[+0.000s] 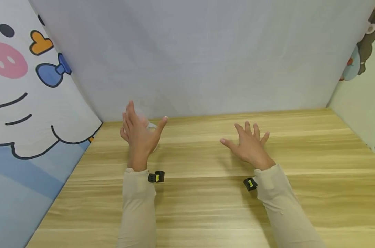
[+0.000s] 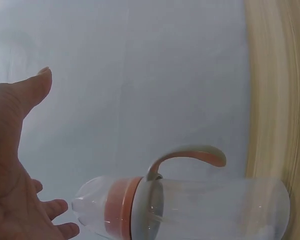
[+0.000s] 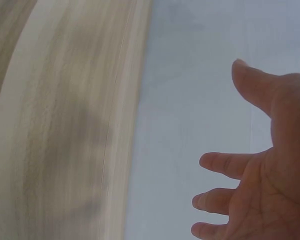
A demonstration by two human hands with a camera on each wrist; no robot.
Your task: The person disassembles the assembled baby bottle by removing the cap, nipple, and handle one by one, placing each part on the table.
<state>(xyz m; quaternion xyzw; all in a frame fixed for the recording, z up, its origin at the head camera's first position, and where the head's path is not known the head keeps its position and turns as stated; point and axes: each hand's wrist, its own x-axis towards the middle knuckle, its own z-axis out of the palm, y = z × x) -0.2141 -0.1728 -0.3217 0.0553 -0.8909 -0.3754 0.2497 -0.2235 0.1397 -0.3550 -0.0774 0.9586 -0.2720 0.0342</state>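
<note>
A clear baby bottle [image 2: 215,207] with an orange collar, a clear cap and a grey-and-orange handle stands upright on the wooden table. In the head view my left hand [image 1: 140,136] hides most of this bottle [image 1: 152,126]; part of its handle side shows between thumb and index finger. The left fingers are extended and the thumb is spread wide, near the bottle's cap but not gripping it. Over the table's right half, my right hand [image 1: 250,146] hovers with fingers spread. Nothing lies in its palm in the right wrist view.
The wooden table [image 1: 199,206] ends at a pale grey cloth wall [image 1: 206,62] behind the bottle. A cartoon-printed panel [image 1: 26,117] borders the left side, and a pale panel [image 1: 364,106] borders the right. Each wrist wears a black strap.
</note>
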